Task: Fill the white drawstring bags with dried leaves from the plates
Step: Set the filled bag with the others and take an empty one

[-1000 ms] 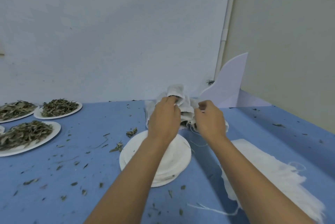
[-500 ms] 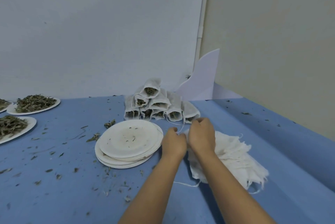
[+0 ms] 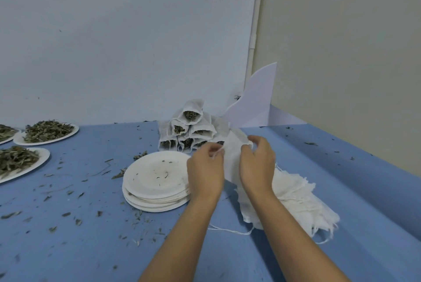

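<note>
A blue worktop (image 3: 68,247) fills the lower view. Behind it, from nine to twelve o'clock, rises a pale grey-white wall (image 3: 125,42). A beige wall (image 3: 341,53) runs along the two o'clock side. A white pipe (image 3: 256,19) climbs the corner between them. At one o'clock a white curved board (image 3: 257,103) stands upright on the worktop in that corner.

left edge is cutting off the far leaf plate (image 3: 10,139) and part of the near leaf plate (image 3: 43,156) | bottom edge is cutting both forearms | left hand (image 3: 205,172) and held bag (image 3: 232,158) are covering the lowest filled bags (image 3: 191,115) | right hand (image 3: 257,165) is hiding the ends of its fingers (image 3: 258,142) behind that bag
</note>
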A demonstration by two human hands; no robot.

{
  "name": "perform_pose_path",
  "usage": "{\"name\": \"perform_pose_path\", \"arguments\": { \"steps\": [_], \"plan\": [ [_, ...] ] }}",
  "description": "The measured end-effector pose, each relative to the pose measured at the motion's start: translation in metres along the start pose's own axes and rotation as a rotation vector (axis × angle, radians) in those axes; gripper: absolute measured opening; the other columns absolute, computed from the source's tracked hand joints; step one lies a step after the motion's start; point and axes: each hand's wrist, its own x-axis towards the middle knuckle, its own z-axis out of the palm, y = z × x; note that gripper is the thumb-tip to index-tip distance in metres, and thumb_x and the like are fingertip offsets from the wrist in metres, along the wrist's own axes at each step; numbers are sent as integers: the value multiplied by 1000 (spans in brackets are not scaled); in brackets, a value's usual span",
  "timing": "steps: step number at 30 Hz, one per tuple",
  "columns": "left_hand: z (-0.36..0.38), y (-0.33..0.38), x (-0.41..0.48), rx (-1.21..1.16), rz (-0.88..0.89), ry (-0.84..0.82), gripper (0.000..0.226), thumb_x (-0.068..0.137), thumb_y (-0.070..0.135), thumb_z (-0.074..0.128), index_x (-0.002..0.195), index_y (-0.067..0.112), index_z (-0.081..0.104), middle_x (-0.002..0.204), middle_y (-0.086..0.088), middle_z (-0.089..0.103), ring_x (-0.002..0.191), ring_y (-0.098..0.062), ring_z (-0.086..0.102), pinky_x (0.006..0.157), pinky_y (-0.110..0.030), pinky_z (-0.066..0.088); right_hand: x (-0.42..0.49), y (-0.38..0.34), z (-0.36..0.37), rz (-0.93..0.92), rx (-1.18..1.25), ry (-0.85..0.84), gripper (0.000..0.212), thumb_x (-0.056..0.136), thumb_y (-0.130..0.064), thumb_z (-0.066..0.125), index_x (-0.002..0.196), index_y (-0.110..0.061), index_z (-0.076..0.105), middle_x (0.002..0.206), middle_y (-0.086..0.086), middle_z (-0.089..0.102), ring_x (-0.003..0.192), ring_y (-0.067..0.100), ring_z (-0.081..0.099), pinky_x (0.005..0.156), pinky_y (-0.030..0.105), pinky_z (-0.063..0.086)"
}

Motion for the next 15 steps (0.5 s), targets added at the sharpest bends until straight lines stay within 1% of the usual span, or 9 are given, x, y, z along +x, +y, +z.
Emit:
{"name": "perform_pose_path", "arguments": {
  "steps": [2, 3, 4, 5, 6, 8, 11, 13, 15],
  "plan": [
    [-22, 4, 13, -165, -53, 46, 10, 89, 16, 64, 85, 25, 63, 82, 12, 63, 80, -7, 59, 69, -9, 41, 1, -7, -1, -19, -64, 43, 48, 90, -15, 51, 137, -11, 42, 142, 6, 42, 135, 24, 27, 106, 36, 27],
    [-35, 4, 19, -228, -83, 71, 12, 89, 16, 64, 84, 27, 61, 84, 10, 64, 82, -8, 60, 72, -16, 45, 3, -11, -1, 12, -58, 45, 55, 90, -17, 54, 141, -9, 36, 145, 7, 38, 137, 26, 25, 108, 39, 26],
    [-49, 2, 25, -273, -106, 106, 13, 89, 16, 64, 83, 27, 61, 84, 8, 65, 80, -7, 60, 73, -22, 47, 3, -15, 0, 72, 1, 17, 58, 90, -20, 56, 142, -8, 34, 144, 8, 39, 135, 26, 30, 107, 39, 29],
    [-63, 0, 30, -310, -125, 150, 13, 89, 16, 65, 82, 26, 61, 83, 8, 65, 76, -5, 60, 72, -24, 48, 4, -20, 2, 154, 110, -46, 53, 90, -21, 57, 138, -8, 38, 134, 9, 46, 125, 25, 42, 99, 37, 36],
    [-76, -4, 34, -341, -146, 201, 14, 89, 15, 65, 81, 26, 61, 80, 9, 65, 72, -2, 59, 69, -24, 48, 4, -25, 5, 243, 259, -146, 40, 90, -22, 58, 127, -8, 49, 119, 8, 54, 107, 23, 52, 86, 34, 42],
    [-98, -13, 40, -381, -190, 291, 12, 89, 14, 65, 83, 24, 61, 78, 9, 64, 69, -1, 58, 66, -22, 48, 0, -35, 13, 426, 507, -387, 15, 91, -22, 59, 99, -9, 61, 91, 5, 63, 77, 18, 59, 67, 28, 47],
    [-119, -30, 42, -454, -266, 357, 4, 92, 13, 62, 94, 15, 59, 84, 3, 63, 75, -8, 61, 65, -22, 52, -7, -43, 31, 538, 694, -596, 6, 89, -11, 62, 92, -8, 66, 84, 5, 69, 73, 17, 64, 59, 25, 55],
    [-127, -38, 43, -485, -295, 354, 8, 93, 13, 59, 101, 13, 58, 93, 0, 64, 88, -21, 65, 74, -30, 56, -13, -49, 45, 522, 756, -600, 4, 87, -4, 64, 88, -6, 67, 80, 7, 70, 72, 16, 65, 57, 24, 56],
    [-130, -43, 42, -264, -243, 380, 22, 94, 17, 59, 115, 14, 57, 110, -1, 61, 106, -22, 59, 86, -33, 50, -18, -54, 58, 454, 747, -524, 5, 86, -4, 66, 89, -6, 69, 77, 5, 70, 70, 14, 64, 60, 23, 57]
  ]
}}
